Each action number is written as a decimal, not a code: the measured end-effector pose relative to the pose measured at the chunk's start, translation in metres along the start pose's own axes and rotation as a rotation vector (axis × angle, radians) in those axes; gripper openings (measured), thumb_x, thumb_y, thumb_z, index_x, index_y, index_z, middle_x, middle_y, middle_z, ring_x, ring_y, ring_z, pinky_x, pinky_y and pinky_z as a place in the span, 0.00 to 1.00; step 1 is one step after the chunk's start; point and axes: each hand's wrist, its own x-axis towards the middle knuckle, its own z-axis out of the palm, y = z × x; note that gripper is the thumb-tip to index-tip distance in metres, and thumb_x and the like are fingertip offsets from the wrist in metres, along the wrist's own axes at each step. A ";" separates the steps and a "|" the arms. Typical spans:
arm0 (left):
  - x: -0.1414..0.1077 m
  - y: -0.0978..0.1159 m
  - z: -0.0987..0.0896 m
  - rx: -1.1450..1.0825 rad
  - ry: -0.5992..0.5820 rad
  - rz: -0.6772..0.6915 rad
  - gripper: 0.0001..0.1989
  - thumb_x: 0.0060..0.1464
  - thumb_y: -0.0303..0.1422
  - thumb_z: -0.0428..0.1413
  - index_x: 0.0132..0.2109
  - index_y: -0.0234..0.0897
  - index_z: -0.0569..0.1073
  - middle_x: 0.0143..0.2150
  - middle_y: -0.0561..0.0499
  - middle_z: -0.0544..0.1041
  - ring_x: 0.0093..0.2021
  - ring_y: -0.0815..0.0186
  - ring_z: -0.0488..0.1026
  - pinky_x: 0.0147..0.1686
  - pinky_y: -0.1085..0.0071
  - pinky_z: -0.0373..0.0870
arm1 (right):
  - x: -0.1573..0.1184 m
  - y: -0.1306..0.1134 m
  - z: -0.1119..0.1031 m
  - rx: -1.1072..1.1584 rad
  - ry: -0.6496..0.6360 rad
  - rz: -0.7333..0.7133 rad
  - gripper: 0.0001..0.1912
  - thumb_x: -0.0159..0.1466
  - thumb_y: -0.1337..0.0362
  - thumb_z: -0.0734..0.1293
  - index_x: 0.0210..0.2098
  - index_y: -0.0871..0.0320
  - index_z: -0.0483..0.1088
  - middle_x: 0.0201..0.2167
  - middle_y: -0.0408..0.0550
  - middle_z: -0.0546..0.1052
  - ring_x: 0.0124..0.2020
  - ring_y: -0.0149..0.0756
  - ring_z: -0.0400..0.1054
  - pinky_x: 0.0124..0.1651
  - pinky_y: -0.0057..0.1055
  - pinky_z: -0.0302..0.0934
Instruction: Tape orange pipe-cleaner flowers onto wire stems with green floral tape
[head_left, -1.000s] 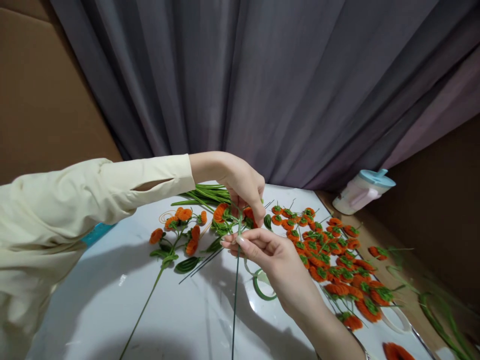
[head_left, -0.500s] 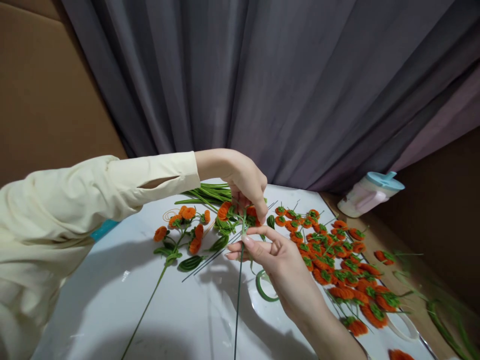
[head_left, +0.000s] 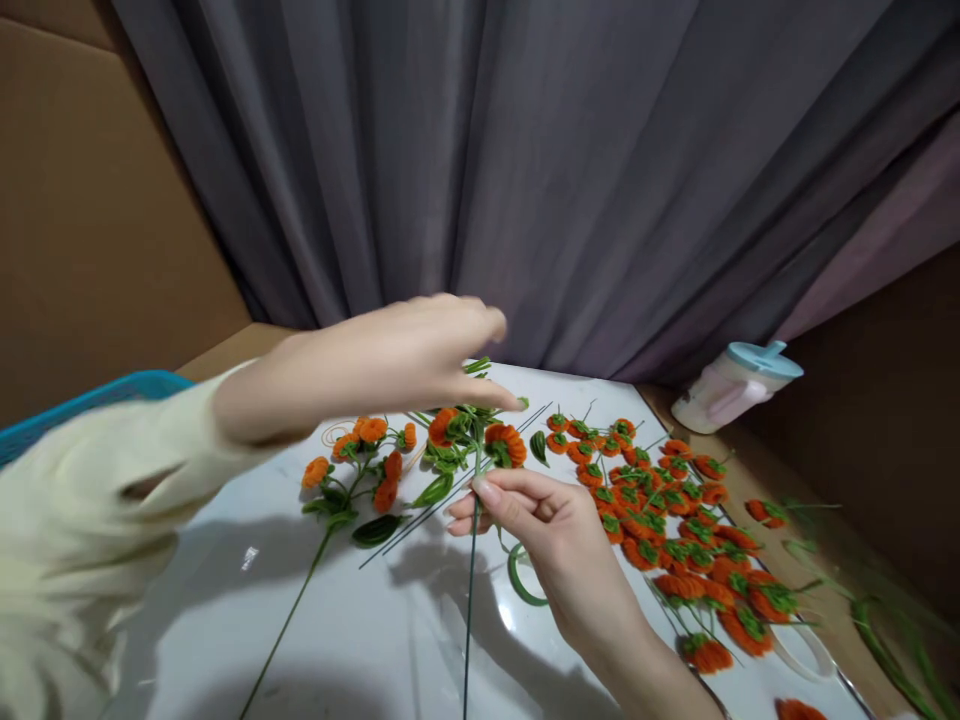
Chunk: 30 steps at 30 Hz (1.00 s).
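Observation:
My right hand (head_left: pixel 559 530) pinches a thin dark green wire stem (head_left: pixel 470 610) between thumb and fingers. The stem's top bears fuzzy orange flowers (head_left: pixel 505 446), green leaves and pale green tape. Over this flower head reaches my left hand (head_left: pixel 412 350), blurred, thumb stretched out and apart from the fingers; nothing shows in it. Left of the held stem lies another branch of orange flowers (head_left: pixel 386 485) on a long green stem. Loose leaves (head_left: pixel 377 530) and dark wires lie between the two. A roll of green tape (head_left: pixel 521 585) rests beside my right wrist.
Many loose orange flower heads (head_left: pixel 645 525) cover the right side of the white table (head_left: pixel 345 640). A lidded cup (head_left: pixel 739 385) stands at the back right, and a blue basket (head_left: pixel 142 385) is at the left. Behind the table hangs a grey curtain (head_left: pixel 570 180).
My left hand has come off the flower head, moving up and left, and its fingers have spread. My right hand keeps its pinch on the stem. The blue basket shows more.

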 end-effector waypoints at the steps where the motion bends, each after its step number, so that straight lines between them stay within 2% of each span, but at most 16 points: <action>1: -0.020 0.000 -0.003 0.192 0.123 0.082 0.10 0.38 0.35 0.65 0.30 0.36 0.78 0.24 0.56 0.73 0.30 0.68 0.67 0.28 0.79 0.53 | 0.000 0.000 0.000 0.010 0.010 -0.008 0.10 0.58 0.57 0.71 0.31 0.59 0.76 0.29 0.50 0.81 0.30 0.37 0.75 0.39 0.34 0.67; 2: -0.038 -0.004 -0.005 0.336 0.184 0.107 0.10 0.42 0.38 0.63 0.29 0.36 0.77 0.23 0.56 0.72 0.28 0.70 0.65 0.27 0.79 0.52 | -0.001 0.000 0.000 0.017 0.020 -0.014 0.10 0.58 0.58 0.71 0.31 0.59 0.76 0.29 0.50 0.81 0.30 0.37 0.75 0.38 0.34 0.67; 3: -0.055 -0.011 -0.004 0.389 0.142 0.115 0.11 0.47 0.40 0.60 0.25 0.36 0.75 0.20 0.57 0.70 0.24 0.72 0.63 0.25 0.79 0.51 | -0.001 0.000 0.000 0.020 0.028 -0.016 0.10 0.58 0.58 0.71 0.31 0.59 0.76 0.28 0.50 0.81 0.29 0.37 0.75 0.38 0.34 0.67; 5: -0.078 -0.034 0.002 0.378 -0.165 0.014 0.15 0.50 0.43 0.58 0.23 0.37 0.75 0.19 0.56 0.70 0.20 0.72 0.63 0.23 0.78 0.52 | -0.002 0.001 0.001 0.021 0.028 -0.016 0.10 0.58 0.58 0.71 0.31 0.59 0.77 0.28 0.49 0.80 0.29 0.36 0.74 0.38 0.33 0.66; 6: -0.083 -0.049 0.008 0.316 -0.329 -0.054 0.13 0.50 0.42 0.58 0.27 0.38 0.77 0.22 0.55 0.73 0.23 0.70 0.65 0.24 0.78 0.55 | -0.003 0.001 0.002 0.025 0.018 -0.018 0.10 0.58 0.58 0.71 0.31 0.59 0.77 0.27 0.49 0.80 0.30 0.35 0.74 0.38 0.32 0.66; 8: -0.082 -0.077 0.020 0.046 -0.520 -0.140 0.12 0.49 0.43 0.59 0.36 0.39 0.77 0.29 0.54 0.75 0.29 0.67 0.68 0.28 0.77 0.59 | -0.004 0.002 0.004 0.040 -0.003 -0.019 0.10 0.57 0.57 0.71 0.32 0.59 0.78 0.26 0.48 0.80 0.29 0.34 0.73 0.38 0.31 0.66; 10: -0.074 -0.098 0.032 -0.287 -0.444 -0.227 0.15 0.50 0.43 0.58 0.42 0.39 0.76 0.37 0.50 0.76 0.38 0.64 0.70 0.39 0.73 0.63 | -0.004 0.004 0.005 0.050 -0.010 -0.017 0.12 0.57 0.56 0.71 0.32 0.59 0.78 0.25 0.47 0.80 0.28 0.34 0.73 0.38 0.31 0.66; 12: -0.068 -0.107 0.045 -0.567 -0.303 -0.264 0.21 0.46 0.43 0.62 0.45 0.37 0.75 0.38 0.49 0.75 0.38 0.65 0.70 0.41 0.71 0.63 | -0.004 0.005 0.007 0.049 0.000 -0.012 0.13 0.57 0.55 0.71 0.31 0.59 0.78 0.25 0.48 0.80 0.28 0.34 0.73 0.38 0.31 0.65; 14: -0.067 -0.110 0.057 -0.780 -0.270 -0.272 0.23 0.44 0.44 0.64 0.45 0.35 0.74 0.31 0.52 0.71 0.30 0.69 0.67 0.36 0.72 0.63 | -0.003 0.006 0.008 0.058 0.009 -0.015 0.14 0.57 0.54 0.71 0.32 0.59 0.78 0.25 0.48 0.80 0.28 0.34 0.73 0.38 0.31 0.65; 17: -0.069 -0.116 0.074 -0.915 -0.342 -0.245 0.21 0.45 0.48 0.62 0.37 0.34 0.74 0.22 0.57 0.62 0.23 0.74 0.57 0.29 0.75 0.60 | -0.003 0.007 0.008 0.080 0.009 -0.022 0.13 0.57 0.55 0.71 0.33 0.59 0.78 0.26 0.48 0.80 0.28 0.34 0.73 0.37 0.29 0.63; 19: -0.064 -0.124 0.075 -0.830 -0.442 -0.206 0.25 0.46 0.56 0.55 0.33 0.36 0.72 0.22 0.57 0.60 0.23 0.73 0.58 0.29 0.75 0.61 | -0.004 0.008 0.008 0.092 0.001 -0.013 0.13 0.57 0.55 0.71 0.32 0.60 0.78 0.26 0.49 0.80 0.28 0.34 0.73 0.36 0.29 0.63; 21: -0.051 -0.135 0.063 -0.671 -0.607 -0.173 0.30 0.43 0.62 0.51 0.34 0.38 0.72 0.25 0.55 0.66 0.27 0.70 0.64 0.34 0.72 0.65 | -0.005 0.008 0.008 0.098 -0.001 0.002 0.14 0.57 0.55 0.71 0.32 0.60 0.78 0.27 0.49 0.80 0.28 0.34 0.74 0.37 0.30 0.64; 23: -0.031 -0.143 0.040 -0.554 -0.774 -0.182 0.28 0.25 0.51 0.67 0.30 0.34 0.74 0.26 0.53 0.73 0.29 0.65 0.70 0.33 0.70 0.67 | -0.006 0.008 0.008 0.090 0.005 0.007 0.13 0.57 0.56 0.71 0.31 0.61 0.77 0.27 0.50 0.80 0.28 0.35 0.74 0.37 0.30 0.65; 24: -0.021 -0.145 0.026 -0.487 -0.817 -0.196 0.24 0.26 0.44 0.69 0.32 0.33 0.76 0.29 0.52 0.75 0.31 0.64 0.71 0.33 0.72 0.68 | -0.006 0.007 0.008 0.080 0.013 0.003 0.12 0.58 0.57 0.71 0.30 0.61 0.77 0.27 0.50 0.80 0.28 0.34 0.74 0.37 0.30 0.65; 26: -0.004 -0.146 -0.002 -0.364 -0.771 -0.204 0.17 0.41 0.38 0.64 0.39 0.34 0.77 0.36 0.51 0.78 0.36 0.66 0.72 0.38 0.75 0.67 | -0.006 0.006 0.007 0.064 0.035 -0.009 0.10 0.58 0.59 0.71 0.29 0.60 0.77 0.27 0.49 0.81 0.28 0.33 0.74 0.36 0.28 0.65; 30: 0.005 -0.151 -0.030 0.289 -0.418 -0.054 0.17 0.56 0.37 0.51 0.49 0.34 0.73 0.48 0.48 0.77 0.48 0.61 0.72 0.49 0.71 0.65 | -0.004 0.006 0.003 0.050 0.070 -0.001 0.08 0.58 0.60 0.71 0.30 0.59 0.77 0.27 0.48 0.81 0.28 0.32 0.74 0.35 0.26 0.64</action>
